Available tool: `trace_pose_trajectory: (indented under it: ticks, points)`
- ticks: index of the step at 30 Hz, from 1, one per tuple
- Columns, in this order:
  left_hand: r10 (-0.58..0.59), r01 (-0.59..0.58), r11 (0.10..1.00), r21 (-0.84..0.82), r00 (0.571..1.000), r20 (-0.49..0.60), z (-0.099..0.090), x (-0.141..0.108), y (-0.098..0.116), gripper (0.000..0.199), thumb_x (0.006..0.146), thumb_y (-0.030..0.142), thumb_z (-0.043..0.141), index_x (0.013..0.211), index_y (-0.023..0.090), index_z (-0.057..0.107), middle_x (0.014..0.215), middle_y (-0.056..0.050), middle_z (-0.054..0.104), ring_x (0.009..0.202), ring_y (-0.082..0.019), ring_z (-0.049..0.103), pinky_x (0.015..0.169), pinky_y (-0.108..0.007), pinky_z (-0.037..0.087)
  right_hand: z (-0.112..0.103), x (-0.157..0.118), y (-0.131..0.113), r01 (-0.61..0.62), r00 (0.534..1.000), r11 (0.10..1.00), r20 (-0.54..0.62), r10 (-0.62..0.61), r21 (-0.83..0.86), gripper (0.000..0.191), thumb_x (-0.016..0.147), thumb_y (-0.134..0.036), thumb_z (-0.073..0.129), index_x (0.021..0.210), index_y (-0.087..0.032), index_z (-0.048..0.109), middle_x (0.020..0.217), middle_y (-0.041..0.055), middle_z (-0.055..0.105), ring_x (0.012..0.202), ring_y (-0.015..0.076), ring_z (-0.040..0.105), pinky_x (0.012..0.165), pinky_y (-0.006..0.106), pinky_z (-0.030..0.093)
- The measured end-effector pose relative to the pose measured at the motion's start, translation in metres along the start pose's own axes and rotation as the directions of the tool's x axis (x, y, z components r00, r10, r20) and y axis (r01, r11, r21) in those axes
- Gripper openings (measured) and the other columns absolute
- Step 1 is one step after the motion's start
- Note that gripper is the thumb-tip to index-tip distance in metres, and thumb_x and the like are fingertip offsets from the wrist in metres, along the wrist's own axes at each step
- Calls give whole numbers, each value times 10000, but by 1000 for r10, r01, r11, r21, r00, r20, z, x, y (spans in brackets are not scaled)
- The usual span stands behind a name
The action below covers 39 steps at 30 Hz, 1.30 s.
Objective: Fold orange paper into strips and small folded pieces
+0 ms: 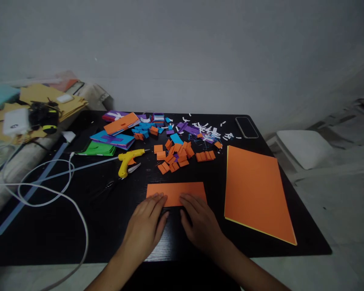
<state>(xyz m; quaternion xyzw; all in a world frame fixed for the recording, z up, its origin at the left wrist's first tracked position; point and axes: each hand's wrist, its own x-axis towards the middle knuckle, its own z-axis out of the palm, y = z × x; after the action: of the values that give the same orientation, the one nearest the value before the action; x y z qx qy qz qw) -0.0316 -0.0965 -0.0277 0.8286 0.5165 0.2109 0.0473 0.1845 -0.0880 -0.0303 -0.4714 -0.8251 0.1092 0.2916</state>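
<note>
An orange strip point(177, 189) is lying flat near the front edge of a black table point(106, 230), squarely before the worker, whose two hands are bearing down on it. The left hand point(145, 224) is covering its near left corner and the right hand point(202, 222) its near right, fingers stretching out flat on the paper rather than gripping it, thumbs resting off its near edge. The worker appears to be pressing or creasing the paper; whether a fold is lying under the fingers cannot be told. The next move seems to be calling for even pressure along that near edge, with the sides staying aligned. Just beyond, small orange pieces point(177, 155) are lying in a heap, a yellow glue gun point(129, 159) is sitting to their left, and larger orange sheets point(255, 194) are waiting at right, below a phone point(246, 127).
</note>
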Motion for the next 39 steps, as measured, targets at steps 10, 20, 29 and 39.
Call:
trace_pose_trajectory:
  ticks: [10,20,29,39]
  points:
    - [-31,31,999,12,999,-29,-8,-8,-18,376,1034,284,538,1390,174,586,1305,-132,725,1200,-294,692,1083,-528,528,-1,7,-8,-10,993,995,116,22,-103,422,928,-76,528,1335,-96,635,1279,170,692,1175,312,618,993,462,552]
    - [-30,30,999,19,999,-24,-8,-6,-17,358,1036,268,536,1371,158,597,1315,-133,718,1213,-288,677,1092,-523,512,1,12,-13,-51,981,969,172,94,-241,482,918,-146,603,1400,-156,625,1302,176,627,1143,328,562,968,476,488]
    - [-25,25,1000,15,999,-30,-8,-7,-17,352,1042,286,526,1361,152,594,1309,-139,712,1211,-296,673,1089,-532,512,-26,-7,18,-129,992,951,-41,123,-281,291,992,-288,602,1207,-131,718,1168,176,626,1107,336,546,934,482,491]
    - [-33,33,999,6,999,-33,-9,-6,-18,357,1038,283,534,1364,156,602,1303,-143,699,1196,-301,666,1071,-539,525,-36,-20,37,-138,989,936,-100,111,-324,332,1024,-311,583,1244,-101,717,1157,196,607,1091,340,562,887,503,533]
